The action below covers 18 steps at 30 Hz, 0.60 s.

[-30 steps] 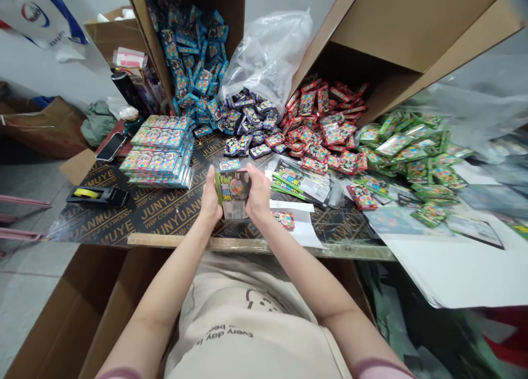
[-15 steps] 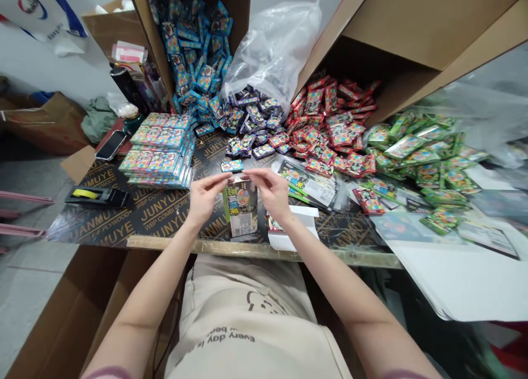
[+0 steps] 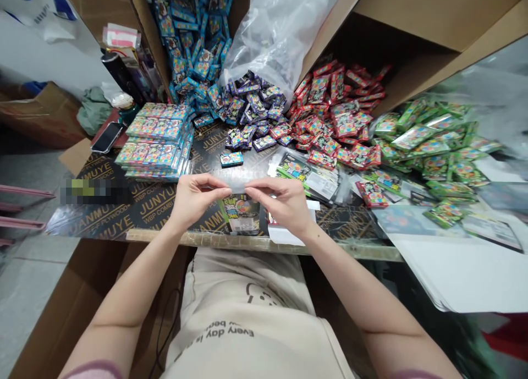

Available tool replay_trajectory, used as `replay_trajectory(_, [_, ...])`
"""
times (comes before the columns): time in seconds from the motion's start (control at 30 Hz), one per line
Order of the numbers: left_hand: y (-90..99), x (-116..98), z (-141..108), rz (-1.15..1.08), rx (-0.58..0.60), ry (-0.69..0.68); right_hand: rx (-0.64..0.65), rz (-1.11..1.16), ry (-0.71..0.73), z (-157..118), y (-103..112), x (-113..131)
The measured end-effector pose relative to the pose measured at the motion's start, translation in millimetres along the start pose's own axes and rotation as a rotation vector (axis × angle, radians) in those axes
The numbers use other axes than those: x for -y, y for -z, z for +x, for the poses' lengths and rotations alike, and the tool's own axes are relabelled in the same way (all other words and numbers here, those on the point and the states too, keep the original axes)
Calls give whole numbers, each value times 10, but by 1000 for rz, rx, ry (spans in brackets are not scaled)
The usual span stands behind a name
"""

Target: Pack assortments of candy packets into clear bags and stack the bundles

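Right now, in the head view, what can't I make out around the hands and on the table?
All in the head view:
The ends of the clear strip between the left hand and right hand: the fingers cover them.
The top of the green packet: both hands hide it.
The patch on the black plywood board: pixelated, unidentifiable.
The top of the blue packets' carton: cut off by the upper edge.

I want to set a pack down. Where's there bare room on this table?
Bare black plywood shows left of the left hand, between the stacked packs and the front edge. A smaller patch lies right of the right hand, below the red packs. The back is crowded with piles of packs.
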<state>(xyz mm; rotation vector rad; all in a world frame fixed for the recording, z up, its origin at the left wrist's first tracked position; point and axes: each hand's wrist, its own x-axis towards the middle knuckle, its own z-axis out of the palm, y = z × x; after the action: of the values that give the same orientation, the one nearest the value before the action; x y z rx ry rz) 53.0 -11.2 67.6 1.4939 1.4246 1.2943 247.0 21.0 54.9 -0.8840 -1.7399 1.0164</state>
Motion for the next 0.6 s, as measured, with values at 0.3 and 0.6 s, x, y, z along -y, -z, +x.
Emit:
replay_trajectory(0.3, [-57, 89, -201, 321, 10, -501, -26, 1, 81, -99, 111, -82])
replay_trajectory(0.6, [-94, 106, -162, 257, 48, -506, 51, -25, 129, -280, 138, -60])
